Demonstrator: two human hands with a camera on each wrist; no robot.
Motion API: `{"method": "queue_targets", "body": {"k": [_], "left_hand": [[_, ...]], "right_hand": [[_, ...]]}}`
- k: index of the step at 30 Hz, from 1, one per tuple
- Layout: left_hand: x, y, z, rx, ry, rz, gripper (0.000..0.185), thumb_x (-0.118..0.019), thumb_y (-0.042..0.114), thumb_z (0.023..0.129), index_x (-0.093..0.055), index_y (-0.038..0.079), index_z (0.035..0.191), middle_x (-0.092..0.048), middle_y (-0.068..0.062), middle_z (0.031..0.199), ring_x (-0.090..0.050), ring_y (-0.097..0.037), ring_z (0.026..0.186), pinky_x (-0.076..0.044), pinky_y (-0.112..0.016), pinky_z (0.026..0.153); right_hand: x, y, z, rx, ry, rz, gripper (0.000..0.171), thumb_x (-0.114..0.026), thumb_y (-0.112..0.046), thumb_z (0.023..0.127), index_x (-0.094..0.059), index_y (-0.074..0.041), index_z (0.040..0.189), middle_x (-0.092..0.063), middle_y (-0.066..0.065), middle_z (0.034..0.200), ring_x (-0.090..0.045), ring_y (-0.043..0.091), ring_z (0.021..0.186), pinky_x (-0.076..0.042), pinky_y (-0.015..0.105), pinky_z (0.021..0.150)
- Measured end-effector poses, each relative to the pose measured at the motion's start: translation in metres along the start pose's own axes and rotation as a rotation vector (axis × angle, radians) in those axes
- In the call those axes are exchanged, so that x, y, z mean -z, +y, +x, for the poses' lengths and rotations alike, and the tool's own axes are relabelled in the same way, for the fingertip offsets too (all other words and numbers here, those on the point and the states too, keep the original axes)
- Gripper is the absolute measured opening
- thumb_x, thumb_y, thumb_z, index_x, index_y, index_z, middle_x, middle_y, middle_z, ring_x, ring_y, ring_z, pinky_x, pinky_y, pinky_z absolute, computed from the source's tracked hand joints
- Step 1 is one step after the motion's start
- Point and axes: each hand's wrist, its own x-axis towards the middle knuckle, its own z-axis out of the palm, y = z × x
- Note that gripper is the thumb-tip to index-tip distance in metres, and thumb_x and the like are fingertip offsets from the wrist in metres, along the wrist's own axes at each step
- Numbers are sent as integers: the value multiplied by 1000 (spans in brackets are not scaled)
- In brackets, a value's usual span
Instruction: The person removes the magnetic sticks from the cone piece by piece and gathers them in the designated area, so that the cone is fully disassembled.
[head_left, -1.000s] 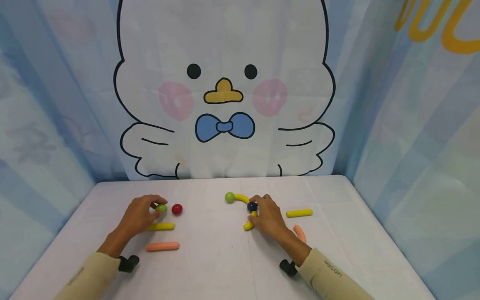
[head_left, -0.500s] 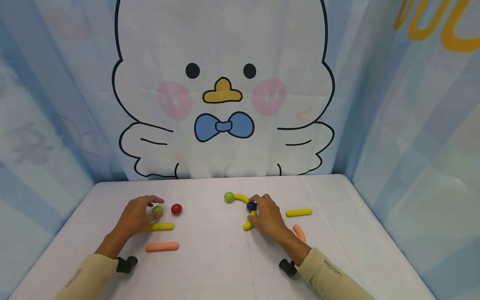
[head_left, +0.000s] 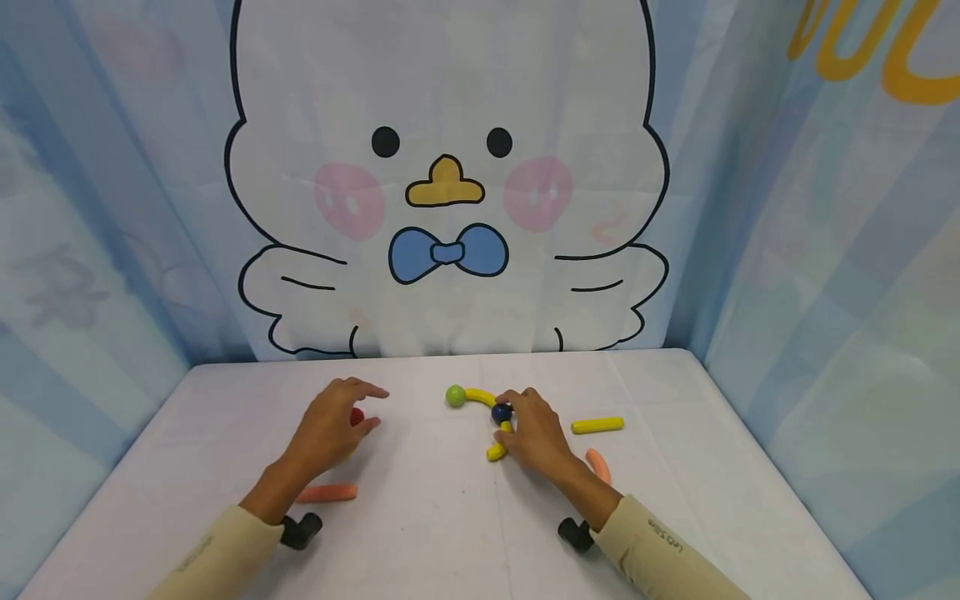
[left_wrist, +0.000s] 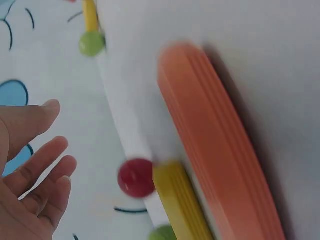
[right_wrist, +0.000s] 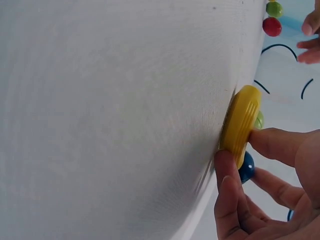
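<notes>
The left hand [head_left: 330,429] is open over the red ball [head_left: 357,416]. The right hand [head_left: 534,433] pinches the yellow stick [head_left: 498,450]; hold it steady.

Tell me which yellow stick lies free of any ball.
The straight stick, lying alone right of the right hand. The curved ones join the green ball and blue ball.

Short yellow stick [head_left: 498,442] on table, blue ball [head_left: 501,412] at its far end.
</notes>
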Motion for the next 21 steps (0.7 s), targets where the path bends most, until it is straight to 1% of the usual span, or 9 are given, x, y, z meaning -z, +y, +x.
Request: {"method": "queue_targets", "body": {"k": [4,8,10,14,17,21], "left_hand": [[-15,21,4,-30,-43,-32,42,-86,8,89,-75,16,129,-73,-10,126,-66,-32,114,-58,-51,98],[-32,39,9,-46,-83,-71,41,-86,10,89,-76,18,128,-73,-6,126,-68,-29,112,-57,-50,100],[-40,47,12,-53,-103,-99,40,-86,10,90,-75,18,128,-73,-5,125,-68,-28,110,-57,-48,99],[-56,61,20,-94,-133,-158,38,-85,9,91,-75,15,127,-74,-6,124,-69,-26,106,-58,-46,98],[-67,69,26,-126,-140,-185,38,-84,9,91,-75,14,127,-74,-7,125,-70,-25,104,-58,-48,98],[-77,79,34,-167,-141,-199,36,-83,9,92,-76,14,127,-75,-5,126,-72,-24,103,-58,-48,98]], "right_hand": [[0,0,-1,6,8,-4,54,-89,-17,87,-68,-18,137,-63,11,127,-61,24,102,-59,45,99],[0,-1,-1,21,18,4,54,-89,-16,87,-69,-18,137,-67,9,129,-65,26,110,-56,48,104],[1,-1,-2,27,26,17,54,-90,-15,86,-69,-17,135,-69,8,129,-66,28,116,-54,50,107],[2,1,-2,28,46,47,52,-91,-15,84,-70,-14,132,-73,8,129,-66,32,123,-51,53,111],[2,3,-1,17,47,61,52,-92,-17,83,-69,-13,130,-75,9,125,-67,31,118,-53,51,105],[4,6,-1,-6,36,69,48,-94,-21,82,-69,-11,123,-76,6,108,-67,26,100,-56,43,89]]}}
